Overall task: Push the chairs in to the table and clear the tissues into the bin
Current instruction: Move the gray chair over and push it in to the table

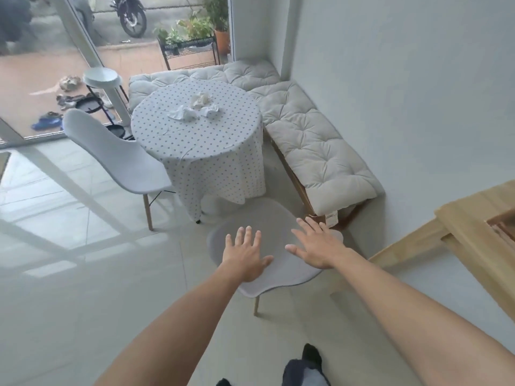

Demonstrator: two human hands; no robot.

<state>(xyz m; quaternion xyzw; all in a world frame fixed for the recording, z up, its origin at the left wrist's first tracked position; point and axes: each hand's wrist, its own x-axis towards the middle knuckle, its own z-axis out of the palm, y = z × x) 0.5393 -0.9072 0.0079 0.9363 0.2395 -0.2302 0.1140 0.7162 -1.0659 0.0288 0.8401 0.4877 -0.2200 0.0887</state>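
A round table point(211, 146) under a dotted white cloth stands in the corner, with several crumpled tissues point(195, 108) near its middle. A white shell chair point(276, 218) stands just in front of me, apart from the table. My left hand point(245, 257) and my right hand point(317, 246) hover over its back with fingers spread, holding nothing. A second white chair point(117, 154) stands to the left of the table, angled away from it. No bin is in view.
A cushioned corner bench point(315, 143) wraps the table's far and right sides. A small white side stand point(103, 78) is at the back left by the glass door. A wooden frame point(473, 224) juts in at the right. Open tiled floor lies to the left.
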